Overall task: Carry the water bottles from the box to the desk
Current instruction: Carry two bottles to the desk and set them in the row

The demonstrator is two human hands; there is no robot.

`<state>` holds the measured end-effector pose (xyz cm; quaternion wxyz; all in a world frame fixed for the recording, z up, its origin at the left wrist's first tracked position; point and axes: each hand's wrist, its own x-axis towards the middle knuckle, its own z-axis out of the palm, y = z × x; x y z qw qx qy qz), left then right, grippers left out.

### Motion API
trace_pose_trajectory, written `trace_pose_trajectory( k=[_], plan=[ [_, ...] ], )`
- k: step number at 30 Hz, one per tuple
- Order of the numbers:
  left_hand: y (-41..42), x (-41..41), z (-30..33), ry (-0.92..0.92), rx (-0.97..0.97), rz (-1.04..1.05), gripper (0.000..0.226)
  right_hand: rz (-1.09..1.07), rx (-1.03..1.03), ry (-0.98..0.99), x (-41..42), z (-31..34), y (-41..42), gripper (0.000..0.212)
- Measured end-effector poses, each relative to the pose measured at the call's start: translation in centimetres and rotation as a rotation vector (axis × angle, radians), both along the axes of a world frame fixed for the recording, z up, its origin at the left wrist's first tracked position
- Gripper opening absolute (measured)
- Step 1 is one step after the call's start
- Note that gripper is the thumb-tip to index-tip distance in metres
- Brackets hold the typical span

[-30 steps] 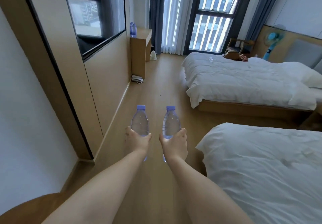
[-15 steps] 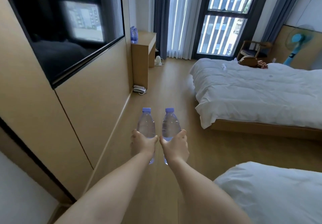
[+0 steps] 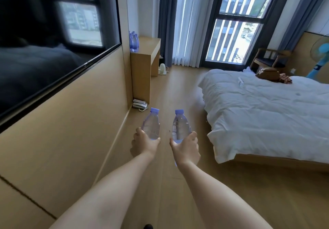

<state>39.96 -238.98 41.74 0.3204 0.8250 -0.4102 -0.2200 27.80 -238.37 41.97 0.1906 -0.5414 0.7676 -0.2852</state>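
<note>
My left hand (image 3: 145,144) grips a clear water bottle with a purple cap (image 3: 151,124), held upright in front of me. In my right hand (image 3: 187,147) is a second, matching bottle (image 3: 180,126), gripped round its lower half. Both arms stretch forward over the wooden floor. Ahead on the left stands the wooden desk (image 3: 149,50) against the wall, with several more purple bottles (image 3: 133,40) on its near corner. The box is out of view.
A dark wall-mounted screen (image 3: 53,50) and wood panelling run along my left. A telephone (image 3: 139,104) lies on the floor by the desk's foot, a small white appliance (image 3: 162,69) beyond it. A white bed (image 3: 267,111) fills the right; a chair (image 3: 268,59) and fan (image 3: 318,54) stand behind.
I have walked forward along the aisle: the desk and far bed are nearer and the near bed has left the view. The two bottles are held slightly farther apart.
</note>
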Motion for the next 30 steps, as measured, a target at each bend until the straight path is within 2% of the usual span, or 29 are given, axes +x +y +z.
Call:
trace_pose_trajectory(
  k=[5,9,15,21,25,30],
  plan=[
    [-14.0,1.3,0.6,-0.046,0.015,-0.073,0.068,-0.020,0.039,0.009,1.5,0.4,-12.7,0.075],
    [-23.8,1.3,1.0,-0.009,0.029,-0.081,0.069,-0.060,0.053,-0.014,1.5,1.1,-22.3,0.075],
    [-38.1,0.8,-1.5,0.010,0.065,-0.062,0.069,-0.106,0.050,-0.093,0.4,-0.9,-37.8,0.081],
    [-54.4,-0.8,-3.1,0.034,0.119,0.016,0.072,-0.042,0.071,-0.071,-1.6,-2.9,-54.8,0.079],
    [-64.3,-1.7,-1.7,0.084,0.075,0.030,0.067,0.010,0.051,-0.047,-2.3,-1.3,-65.9,0.068],
    [-75.3,-1.6,-0.4,0.077,0.050,0.030,0.061,0.071,0.027,-0.036,-2.2,-0.6,-77.0,0.068]
  ],
)
